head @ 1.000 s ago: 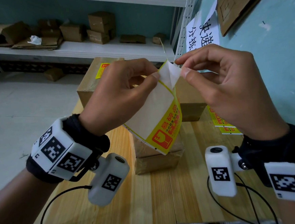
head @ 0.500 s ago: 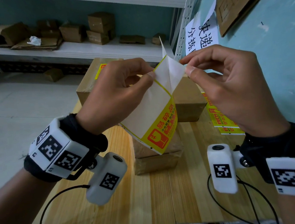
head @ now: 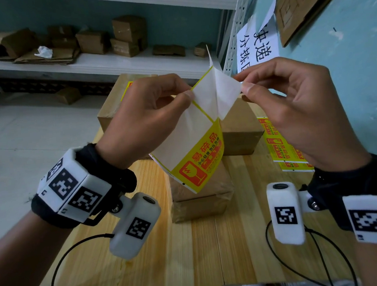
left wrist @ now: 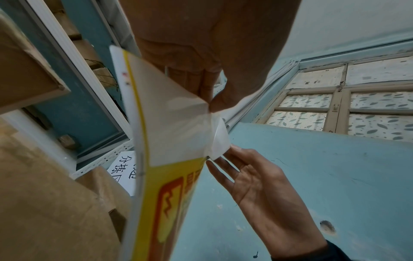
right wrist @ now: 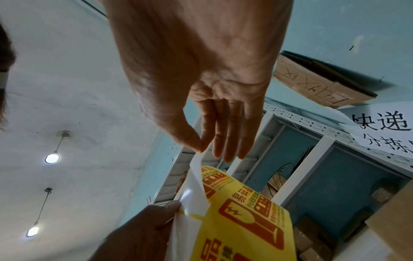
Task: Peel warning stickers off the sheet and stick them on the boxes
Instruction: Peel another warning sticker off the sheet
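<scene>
Both our hands are busy above the counter (head: pixel 148 270): our left hand (head: pixel 145 117) pinches the yellow sticker (head: pixel 198 164), our right hand (head: pixel 293 112) pinches the white backing (head: pixel 226 94), partly peeled apart. One box (head: pixel 238 125) behind already wears a sticker; the near box (head: pixel 199 200) waits.

Soft, even indoor light, slightly dim and blue-tinted; two lit ceiling bulbs (right wrist: pixel 52 158) glare in the right wrist view; a patterned window (left wrist: pixel 339 109) glows pale in the left wrist view; wide-angle bending at every edge; near paper and skin blurred
</scene>
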A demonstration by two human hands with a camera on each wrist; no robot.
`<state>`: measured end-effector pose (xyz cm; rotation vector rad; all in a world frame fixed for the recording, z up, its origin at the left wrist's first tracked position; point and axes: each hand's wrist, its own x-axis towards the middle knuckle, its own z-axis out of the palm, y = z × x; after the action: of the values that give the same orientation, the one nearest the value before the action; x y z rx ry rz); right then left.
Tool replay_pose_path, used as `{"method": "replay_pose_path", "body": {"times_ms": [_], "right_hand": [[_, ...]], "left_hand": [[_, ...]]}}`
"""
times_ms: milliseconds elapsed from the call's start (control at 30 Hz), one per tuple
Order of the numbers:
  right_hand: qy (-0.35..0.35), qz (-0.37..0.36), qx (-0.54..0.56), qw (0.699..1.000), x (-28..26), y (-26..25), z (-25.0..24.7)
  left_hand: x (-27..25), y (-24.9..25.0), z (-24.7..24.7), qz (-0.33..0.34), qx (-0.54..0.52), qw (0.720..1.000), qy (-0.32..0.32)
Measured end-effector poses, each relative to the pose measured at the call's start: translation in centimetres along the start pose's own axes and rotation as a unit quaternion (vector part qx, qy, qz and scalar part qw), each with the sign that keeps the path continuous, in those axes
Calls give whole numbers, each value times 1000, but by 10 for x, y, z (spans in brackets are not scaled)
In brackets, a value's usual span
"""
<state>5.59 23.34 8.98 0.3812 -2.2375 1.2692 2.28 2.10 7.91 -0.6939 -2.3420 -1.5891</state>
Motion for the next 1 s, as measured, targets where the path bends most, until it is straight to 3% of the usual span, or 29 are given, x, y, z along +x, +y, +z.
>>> {"method": "replay_pose_path", "body": {"times_ms": [1000], "right_hand": [[-14,52,77,996,0,16,5]], "left_hand": [[3,-8,-1,-84,-113,990,-5]]}}
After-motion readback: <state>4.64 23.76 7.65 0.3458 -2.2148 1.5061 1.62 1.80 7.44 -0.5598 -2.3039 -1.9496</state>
